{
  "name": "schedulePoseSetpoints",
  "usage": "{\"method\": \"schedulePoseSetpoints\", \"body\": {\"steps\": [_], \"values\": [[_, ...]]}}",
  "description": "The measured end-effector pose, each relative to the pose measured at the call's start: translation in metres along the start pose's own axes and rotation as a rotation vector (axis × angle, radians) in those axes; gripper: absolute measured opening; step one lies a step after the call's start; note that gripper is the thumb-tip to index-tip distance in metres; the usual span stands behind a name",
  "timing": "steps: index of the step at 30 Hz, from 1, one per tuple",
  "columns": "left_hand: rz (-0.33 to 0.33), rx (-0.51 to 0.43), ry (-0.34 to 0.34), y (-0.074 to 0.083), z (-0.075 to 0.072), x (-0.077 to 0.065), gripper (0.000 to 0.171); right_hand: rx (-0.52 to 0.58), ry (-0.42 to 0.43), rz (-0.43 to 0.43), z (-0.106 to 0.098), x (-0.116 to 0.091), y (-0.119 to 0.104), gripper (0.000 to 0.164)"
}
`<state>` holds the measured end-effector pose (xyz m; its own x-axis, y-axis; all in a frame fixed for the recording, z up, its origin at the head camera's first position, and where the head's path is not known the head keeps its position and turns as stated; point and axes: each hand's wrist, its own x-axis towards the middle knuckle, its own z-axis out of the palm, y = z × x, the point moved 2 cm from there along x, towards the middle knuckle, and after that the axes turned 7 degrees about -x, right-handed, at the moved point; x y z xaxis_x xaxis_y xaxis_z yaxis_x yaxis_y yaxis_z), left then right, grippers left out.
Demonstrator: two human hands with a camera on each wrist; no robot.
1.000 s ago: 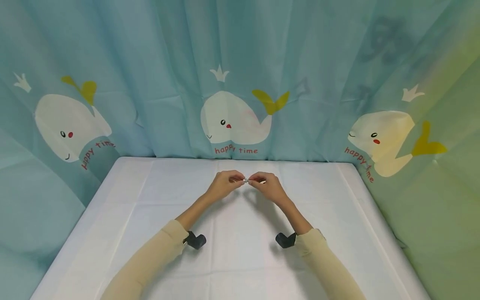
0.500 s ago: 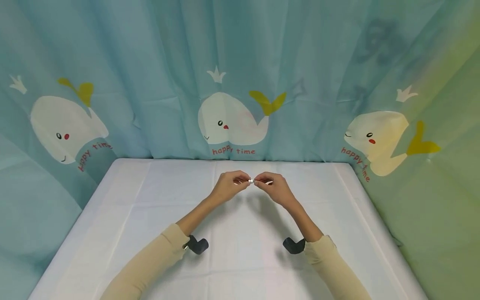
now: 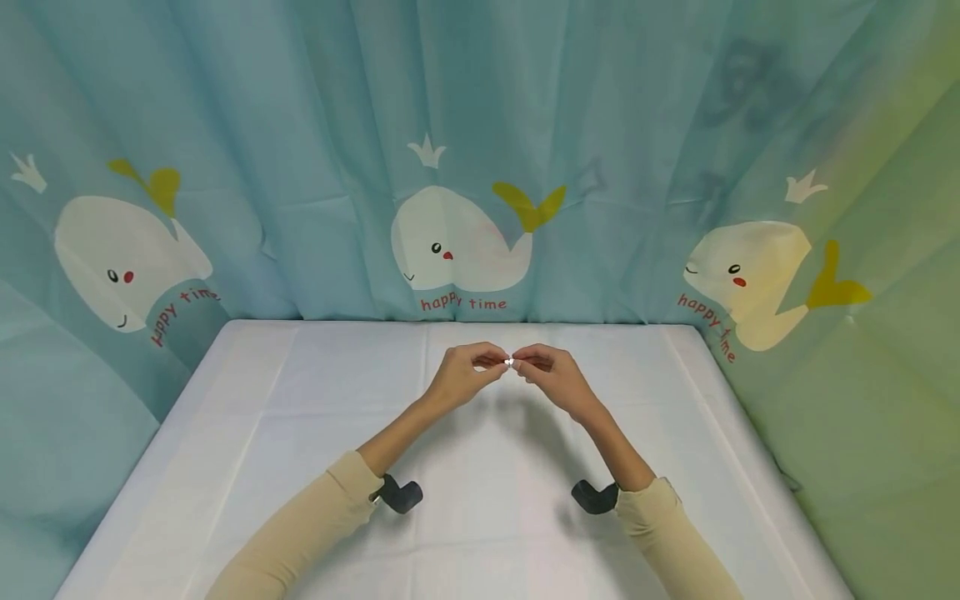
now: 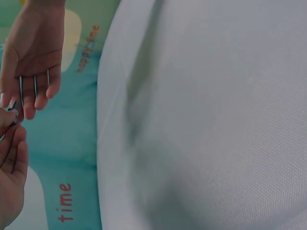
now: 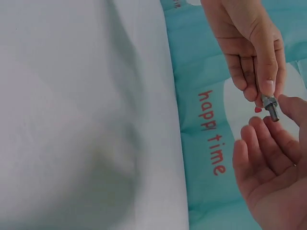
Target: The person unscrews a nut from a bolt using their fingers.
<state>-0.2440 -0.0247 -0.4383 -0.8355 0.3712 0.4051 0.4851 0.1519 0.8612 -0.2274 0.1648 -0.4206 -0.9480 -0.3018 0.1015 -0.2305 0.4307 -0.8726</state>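
In the head view, the person's left hand (image 3: 467, 379) and right hand (image 3: 557, 379) meet over the white table (image 3: 465, 500), just right of the frame's middle, with a small metal bolt (image 3: 509, 362) between them. A whale-printed curtain (image 3: 315, 208) fills the upper frame.

In the left wrist view, the left hand, at lower left, pinches the bolt near the left edge; so small a piece probably suits fingertips alone. The right hand hangs from the upper left, fingers loosely extended.

In the right wrist view, the left hand enters from the top and grips one end, leaving the threaded end bare and pointing downward, presumably within reach. The right hand, at lower right, has thumb and fingertips slightly apart around that end, apparently gripping nothing; whether its thumb touches the hex-shaped part (image 5: 270, 101) cannot be told.
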Motion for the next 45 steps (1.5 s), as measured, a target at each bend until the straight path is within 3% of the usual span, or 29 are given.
{"method": "schedulePoseSetpoints", "body": {"steps": [3, 6, 11, 28, 38, 45], "values": [[0.0, -0.001, -0.004, 0.0, 0.001, 0.001, 0.009, 0.085, -0.019, 0.036, 0.0, 0.001, -0.002, 0.023], [0.005, 0.001, -0.005, 0.001, 0.002, 0.001, 0.009, 0.138, -0.004, 0.042, 0.003, 0.007, 0.013, 0.023], [0.017, 0.002, 0.001, 0.002, 0.001, 0.001, 0.008, 0.172, 0.012, 0.037, 0.005, 0.01, 0.017, 0.024], [0.014, -0.001, -0.006, 0.005, -0.001, -0.001, 0.011, 0.114, 0.041, -0.034, 0.006, 0.006, 0.012, 0.017], [0.039, -0.025, 0.022, 0.008, -0.002, -0.003, 0.01, 0.129, 0.049, 0.005, 0.009, 0.005, 0.012, 0.029], [0.026, -0.028, 0.018, 0.011, -0.001, -0.004, 0.011, 0.157, 0.056, 0.005, 0.009, 0.004, 0.012, 0.023]]}}
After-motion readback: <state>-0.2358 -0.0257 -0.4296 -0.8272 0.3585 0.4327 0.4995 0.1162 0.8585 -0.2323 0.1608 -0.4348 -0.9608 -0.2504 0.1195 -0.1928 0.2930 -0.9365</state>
